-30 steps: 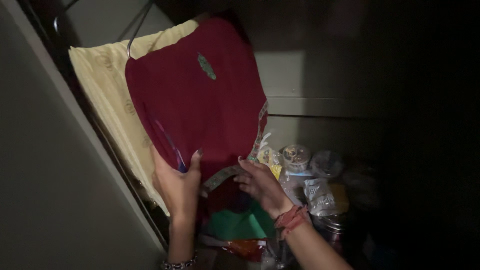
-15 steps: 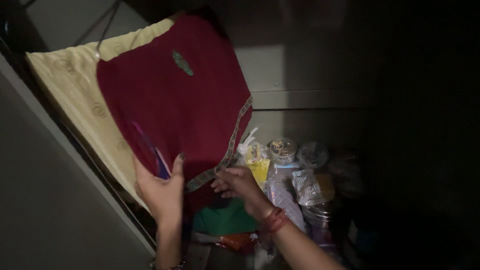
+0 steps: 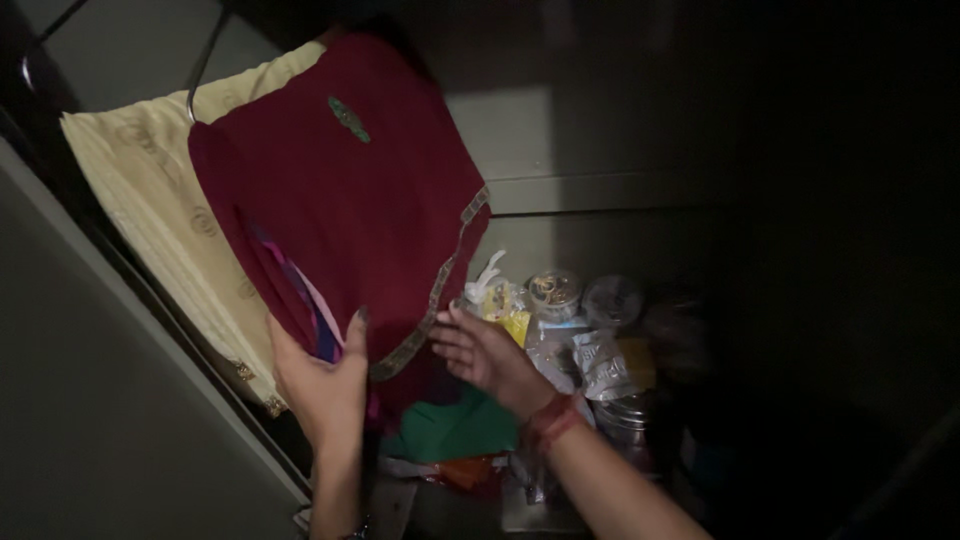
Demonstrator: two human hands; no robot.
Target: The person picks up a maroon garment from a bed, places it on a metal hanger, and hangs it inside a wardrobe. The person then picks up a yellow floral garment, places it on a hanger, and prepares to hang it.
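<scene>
Pretty dim in this cupboard. The big cream patterned cloth (image 3: 170, 220) hangs at the back, and the dark red fabric garment with gold-trimmed edge (image 3: 340, 220) in front has swung a bit left since a second ago. Left hand (image 3: 320, 385) stays clamped on its lower hem, while right hand (image 3: 480, 350) has let go of the trim, fingers apart beside it.

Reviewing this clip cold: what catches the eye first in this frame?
The dark red garment with a patterned gold border hangs centre-left in a dim cupboard, in front of a cream garment. The left hand grips its lower edge, while the right hand lies open beside the border. Behind the right hand, at the cupboard's bottom, sit clear jars and plastic packets.
</scene>
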